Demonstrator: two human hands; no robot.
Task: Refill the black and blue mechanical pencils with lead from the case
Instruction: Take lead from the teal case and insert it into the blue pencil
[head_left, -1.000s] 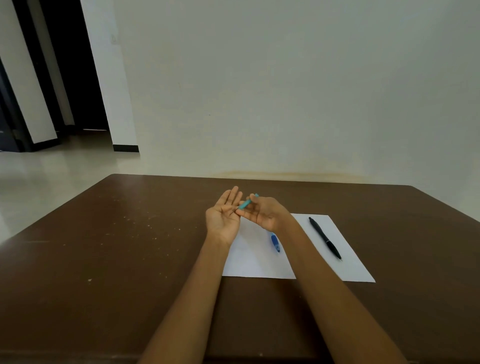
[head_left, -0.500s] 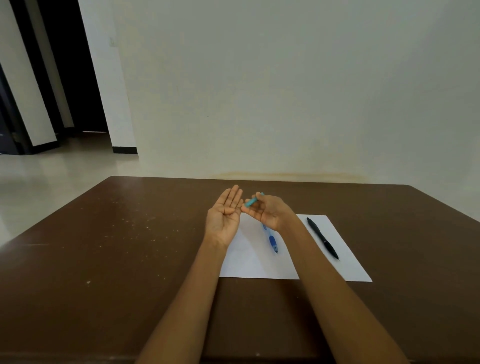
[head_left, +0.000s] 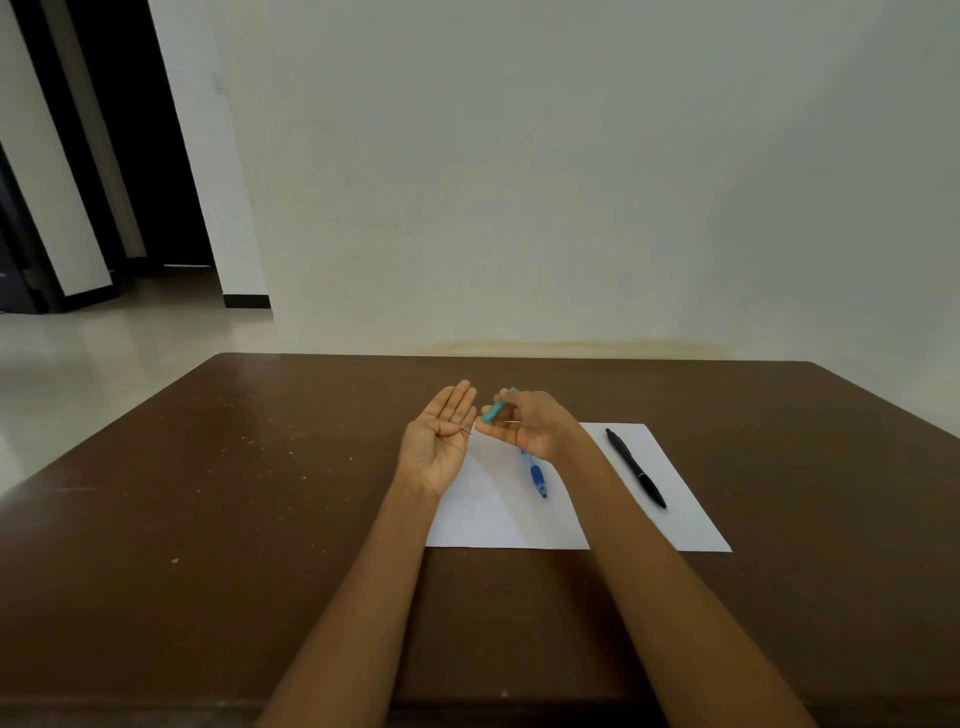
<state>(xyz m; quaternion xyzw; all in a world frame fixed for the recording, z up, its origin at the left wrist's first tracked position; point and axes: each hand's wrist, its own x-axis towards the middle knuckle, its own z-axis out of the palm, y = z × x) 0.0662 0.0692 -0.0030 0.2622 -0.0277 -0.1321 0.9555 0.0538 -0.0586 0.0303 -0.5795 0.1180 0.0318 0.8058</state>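
Partly hidden blue pencil (head_left: 535, 470) behind right hand (head_left: 530, 423) gripping teal lead case (head_left: 492, 410), left hand (head_left: 439, 439) flat open

Two mechanical pencils, one blue pencil (head_left: 535, 472) and one black pencil (head_left: 635, 467), lie on one white sheet of paper (head_left: 670, 499). One teal lead case (head_left: 492, 410), one thin lead (head_left: 466, 429) and one brown table (head_left: 208, 493) appear. Two hands show: left hand (head_left: 440, 441), right hand (head_left: 530, 423).

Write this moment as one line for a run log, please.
stage: tipping lead out | right hand: holds teal lead case | left hand: open palm, thin lead | blue pencil, black pencil: on paper
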